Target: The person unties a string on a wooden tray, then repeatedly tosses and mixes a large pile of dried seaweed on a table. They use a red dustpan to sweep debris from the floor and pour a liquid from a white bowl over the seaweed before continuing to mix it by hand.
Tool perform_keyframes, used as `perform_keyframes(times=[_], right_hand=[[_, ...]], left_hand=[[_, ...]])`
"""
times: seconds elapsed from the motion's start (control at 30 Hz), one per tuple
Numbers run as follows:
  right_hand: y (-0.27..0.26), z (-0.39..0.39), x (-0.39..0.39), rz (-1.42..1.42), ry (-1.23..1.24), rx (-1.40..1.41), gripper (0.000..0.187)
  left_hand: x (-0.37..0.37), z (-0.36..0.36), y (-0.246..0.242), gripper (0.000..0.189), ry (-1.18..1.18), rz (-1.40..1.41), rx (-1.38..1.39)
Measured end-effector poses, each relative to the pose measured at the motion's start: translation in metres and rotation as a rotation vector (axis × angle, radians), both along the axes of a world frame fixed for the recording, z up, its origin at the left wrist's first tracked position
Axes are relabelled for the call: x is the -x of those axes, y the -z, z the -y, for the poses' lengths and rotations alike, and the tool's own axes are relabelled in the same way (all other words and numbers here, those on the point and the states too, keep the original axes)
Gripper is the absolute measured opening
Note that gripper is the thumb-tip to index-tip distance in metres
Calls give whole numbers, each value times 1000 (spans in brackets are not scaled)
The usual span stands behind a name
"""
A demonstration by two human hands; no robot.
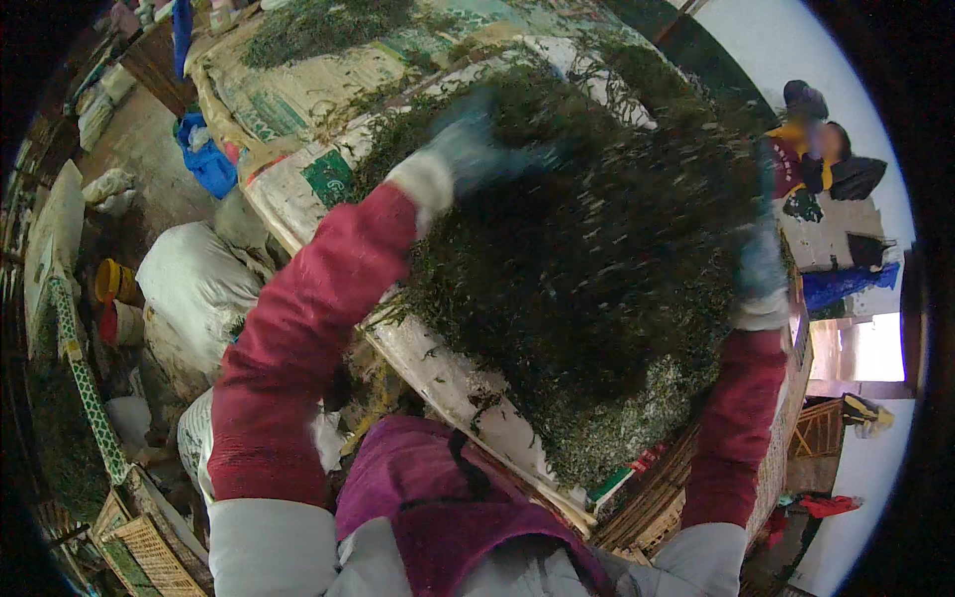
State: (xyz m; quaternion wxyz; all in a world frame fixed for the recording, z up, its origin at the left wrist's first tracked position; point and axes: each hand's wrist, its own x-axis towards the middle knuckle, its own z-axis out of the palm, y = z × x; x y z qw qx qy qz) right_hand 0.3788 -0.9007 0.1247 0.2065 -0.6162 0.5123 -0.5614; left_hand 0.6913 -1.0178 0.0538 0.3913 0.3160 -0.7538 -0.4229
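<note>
A large heap of dark green seaweed-like or leafy plant matter (597, 276) lies before me on a table covered with printed sheets (448, 358). Salt-like pale grains show at its near right edge. My left hand (477, 153), in a blue-green glove, is spread over the heap's upper left part, blurred by motion. At the heap's right edge is my right hand (761, 257), gloved alike and also blurred; its fingers are partly hidden, so I cannot tell whether they grip anything. Both forearms wear dark red sleeve covers.
Another pile of green plant matter (321, 30) lies on the table's far side. White sacks (198, 287), a yellow bucket (112, 280) and a blue bag (205, 157) stand to the left. Two people (809, 149) are at the upper right. A woven bamboo rack (817, 440) stands at the right.
</note>
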Motion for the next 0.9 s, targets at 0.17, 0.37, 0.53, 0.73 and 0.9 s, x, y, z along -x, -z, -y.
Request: perform_keyframes(times=[0.17,0.37,0.53,0.73,0.9], right_hand=[[180,0,-60,-1172,121,-742,86],[218,12,-41,350,19,-461,47],[23,-22,-36,379,-73,-263,34],[-90,4,2,57,-157,-72,49],[-21,-10,-17,-641,-7,67,80]], left_hand=[[7,-65,156,111,-262,610,-89],[51,-70,196,46,-120,-204,-226],[22,-21,16,42,-361,294,940],[17,23,-56,47,-175,98,419],[-71,-22,49,57,-213,387,162]])
